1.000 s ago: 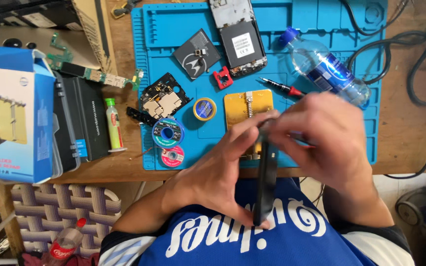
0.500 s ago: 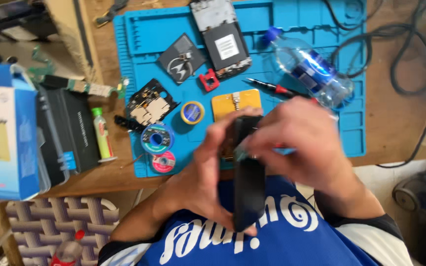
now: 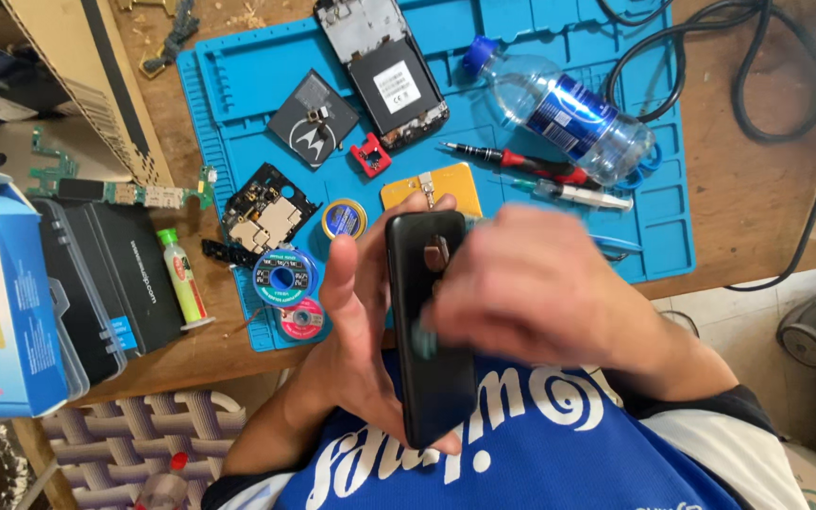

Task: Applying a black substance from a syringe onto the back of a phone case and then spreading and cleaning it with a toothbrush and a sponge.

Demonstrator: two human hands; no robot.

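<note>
Phone [image 3: 432, 331]: black, back side up, upright over the lap, above the near edge of the desk [image 3: 757, 198].
Left hand [image 3: 361, 331]: cradling the phone from the left, thumb along its edge, fingers curled under the lower end.
Right hand [image 3: 531, 288]: motion-blurred, lying across the phone's right side, fingertips on its back; exact grip not discernible.
Mat [image 3: 247, 76]: blue silicone work mat on the wooden desk, beyond the hands.
On mat: opened phone chassis [image 3: 384, 71], dark square cover [image 3: 314, 130], small red part [image 3: 371, 154], bare circuit board [image 3: 266, 215], round tin [image 3: 344, 219], two wire spools [image 3: 283, 276], yellow holder plate [image 3: 455, 184] just behind the phone.
Right of mat centre: plastic water bottle [image 3: 564, 118] lying on its side, red-handled screwdriver [image 3: 521, 161] beside it.
Left of mat: green-capped tube [image 3: 182, 279], black case [image 3: 129, 279], blue carton [image 3: 2, 302].
Far right: black cables [image 3: 786, 85].
</note>
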